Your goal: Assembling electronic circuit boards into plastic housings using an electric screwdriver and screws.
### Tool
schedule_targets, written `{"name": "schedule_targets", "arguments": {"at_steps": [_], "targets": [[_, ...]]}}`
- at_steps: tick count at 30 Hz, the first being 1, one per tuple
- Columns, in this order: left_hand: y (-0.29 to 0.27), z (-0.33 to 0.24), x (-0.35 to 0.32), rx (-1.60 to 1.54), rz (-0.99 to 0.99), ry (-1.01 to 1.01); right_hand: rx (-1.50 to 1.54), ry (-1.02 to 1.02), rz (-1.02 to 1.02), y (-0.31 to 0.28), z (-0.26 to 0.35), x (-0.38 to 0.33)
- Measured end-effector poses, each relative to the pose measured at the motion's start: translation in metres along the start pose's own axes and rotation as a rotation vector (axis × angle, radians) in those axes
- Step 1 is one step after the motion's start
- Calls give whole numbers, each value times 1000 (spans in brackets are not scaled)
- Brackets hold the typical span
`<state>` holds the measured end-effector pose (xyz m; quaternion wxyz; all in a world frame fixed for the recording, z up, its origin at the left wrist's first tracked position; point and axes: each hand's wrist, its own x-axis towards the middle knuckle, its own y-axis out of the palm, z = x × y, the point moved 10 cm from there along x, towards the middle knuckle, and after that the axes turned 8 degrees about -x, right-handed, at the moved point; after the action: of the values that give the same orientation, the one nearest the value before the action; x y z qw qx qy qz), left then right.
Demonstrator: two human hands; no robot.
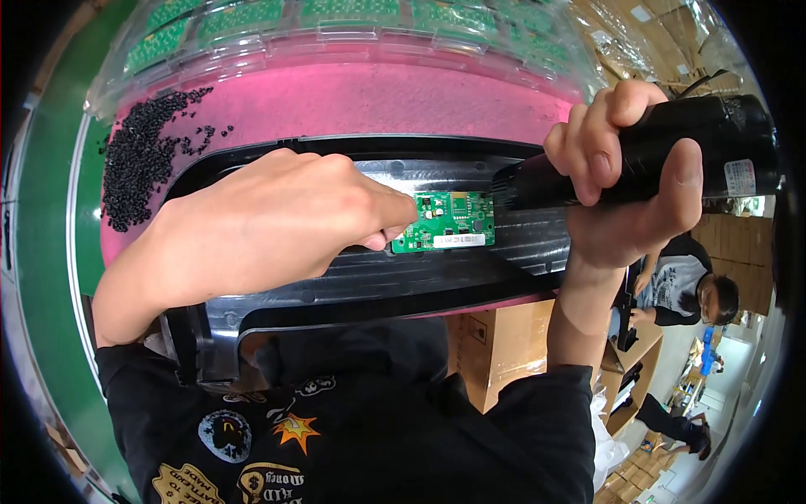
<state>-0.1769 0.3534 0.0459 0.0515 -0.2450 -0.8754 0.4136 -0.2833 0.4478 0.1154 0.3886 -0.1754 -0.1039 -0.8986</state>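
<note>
Left hand (277, 223): resting on the black plastic housing (470, 252), fingertips pinching and pressing down the left edge of the green circuit board (445, 221); grip closing on the board.
Right hand (625, 181): fist wrapping around the black electric screwdriver (672, 155), grip clenching its barrel.
Board position: lying flat in the housing's ribbed middle, nearer the right end, and the housing is sitting on the pink mat (378, 101) covering the desk.
Board axis: long axis running left to right along the housing; white label strip along its near edge, components facing up.
Screwdriver axis: lying almost level, tip pointing left, reaching the board's upper right corner.
Risk 1: tip may be skating off onto components, since it is coming in at a shallow angle.
Risk 2: board may be shifting if only 1 edge is being pinned.
Nearby: black screws (147, 155) heaping at the mat's far left corner; clear trays of green boards (336, 21) along the far edge.
</note>
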Motion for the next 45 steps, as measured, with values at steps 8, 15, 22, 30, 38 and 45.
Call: {"name": "schedule_targets", "arguments": {"at_steps": [8, 15, 22, 30, 38, 45], "targets": [[-4, 3, -1, -26, -61, 16, 100, -59, -45, 3, 18, -5], [-40, -21, -5, -251, -379, 318, 385, -189, -27, 29, 77, -16], [-53, -24, -14, -262, -530, 404, 394, -211, 106, 42, 82, -8], [-57, -28, -22, -8, -592, 412, 319, -294, -146, 26, 68, -9], [-49, -41, -19, 361, -609, 371, 256, -283, -98, 42, 62, -6], [-48, -34, -22, 375, -577, 279, 255, -193, 27, 50, 46, -2]]}}
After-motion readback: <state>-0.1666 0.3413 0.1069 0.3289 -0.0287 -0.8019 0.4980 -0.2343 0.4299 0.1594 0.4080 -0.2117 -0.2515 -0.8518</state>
